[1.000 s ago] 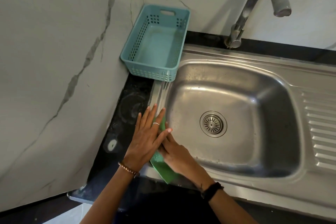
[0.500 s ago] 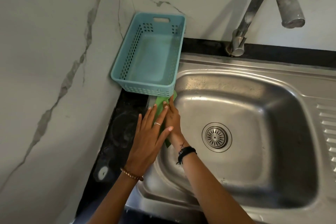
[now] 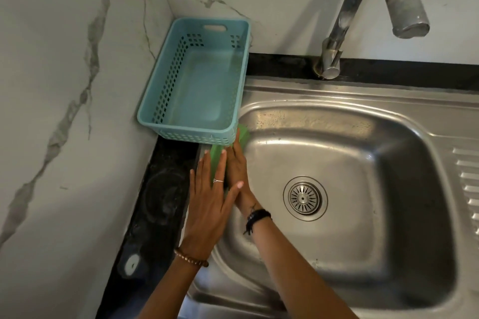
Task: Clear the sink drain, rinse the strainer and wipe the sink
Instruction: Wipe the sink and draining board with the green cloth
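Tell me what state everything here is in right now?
Left hand: flat, fingers straight, on the sink rim.
Right hand: pressing the green cloth on the rim.
Strainer: seated in the drain.
Tap: not running.
Blue basket: empty.
Sink: no standing water.

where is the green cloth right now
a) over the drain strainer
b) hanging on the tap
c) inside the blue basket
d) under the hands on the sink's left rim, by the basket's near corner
d: the green cloth lies on the sink rim's left side under the right hand and beside the left hand, just below the blue basket; the strainer sits uncovered in the drain.
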`<state>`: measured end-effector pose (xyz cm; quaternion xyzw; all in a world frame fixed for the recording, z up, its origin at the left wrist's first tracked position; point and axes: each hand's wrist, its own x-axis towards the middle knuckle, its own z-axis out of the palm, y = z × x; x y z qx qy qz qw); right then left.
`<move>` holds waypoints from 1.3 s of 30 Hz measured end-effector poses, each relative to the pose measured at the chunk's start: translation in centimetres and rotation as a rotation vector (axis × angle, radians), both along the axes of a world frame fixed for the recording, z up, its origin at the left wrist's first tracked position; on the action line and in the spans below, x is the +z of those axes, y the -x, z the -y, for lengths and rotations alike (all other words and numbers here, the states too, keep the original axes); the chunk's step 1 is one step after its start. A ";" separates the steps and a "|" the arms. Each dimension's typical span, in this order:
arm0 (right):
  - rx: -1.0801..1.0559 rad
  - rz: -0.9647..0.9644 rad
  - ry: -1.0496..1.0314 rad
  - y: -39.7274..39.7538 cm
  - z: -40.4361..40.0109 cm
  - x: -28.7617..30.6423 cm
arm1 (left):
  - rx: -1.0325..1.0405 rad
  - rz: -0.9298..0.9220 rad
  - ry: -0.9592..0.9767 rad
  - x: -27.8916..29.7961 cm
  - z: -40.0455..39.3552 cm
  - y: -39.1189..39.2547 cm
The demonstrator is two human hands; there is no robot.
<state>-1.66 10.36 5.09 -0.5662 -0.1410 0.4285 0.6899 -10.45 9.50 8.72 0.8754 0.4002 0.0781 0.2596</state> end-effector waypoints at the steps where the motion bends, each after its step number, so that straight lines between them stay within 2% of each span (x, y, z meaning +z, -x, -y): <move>1: -0.005 -0.012 -0.018 -0.6 -0.9 0.0 | 0.000 0.005 0.019 0.2 0.0 0.0; 4: -0.076 -0.091 0.038 -2.6 -3.5 0.3 | -0.027 -0.064 0.004 0.4 0.0 -0.1; 8: -0.223 -0.127 0.309 -6.1 -4.6 -1.4 | -0.065 -0.151 -0.081 0.2 -0.1 -0.1; 10: -0.373 -0.149 0.362 -8.2 -5.0 -2.2 | -0.079 -0.109 -0.057 0.1 -0.3 0.0; 13: -0.625 -0.512 0.285 -10.0 -6.7 -1.9 | -0.097 0.008 0.060 0.3 -0.6 0.1; 14: -0.637 -0.466 0.351 -9.9 -6.9 -1.9 | -0.099 0.035 0.090 0.4 -0.7 0.1; 15: -0.534 -0.238 0.393 -8.9 -6.5 -1.6 | -0.103 0.050 0.108 0.5 -0.8 0.1; 16: -0.447 -0.089 0.373 -7.7 -6.0 -1.7 | -0.107 0.059 0.122 0.6 -0.8 0.2; 17: -0.400 -0.073 0.358 -6.8 -6.0 -2.5 | -0.109 0.068 0.137 0.6 -0.8 0.2; 23: -0.177 -0.190 0.317 -3.5 -3.8 -2.6 | -0.056 0.131 0.227 0.6 -1.2 0.0; 26: -0.046 -0.423 0.176 -0.7 -0.4 -2.4 | -0.091 0.138 0.229 0.7 -1.2 0.2; 28: 0.095 -0.477 0.219 0.4 1.2 -2.7 | -0.113 0.117 0.203 0.6 -1.1 0.2; 32: 0.267 -0.440 0.347 2.5 3.8 -2.1 | -0.149 0.017 0.124 0.5 -0.9 0.3; 36: 0.671 -0.094 0.568 2.9 10.3 -1.2 | -0.223 -0.205 -0.149 0.1 -0.3 1.0; 39: 0.959 0.096 0.713 1.5 14.1 0.8 | -0.262 -0.299 -0.195 0.2 1.1 2.1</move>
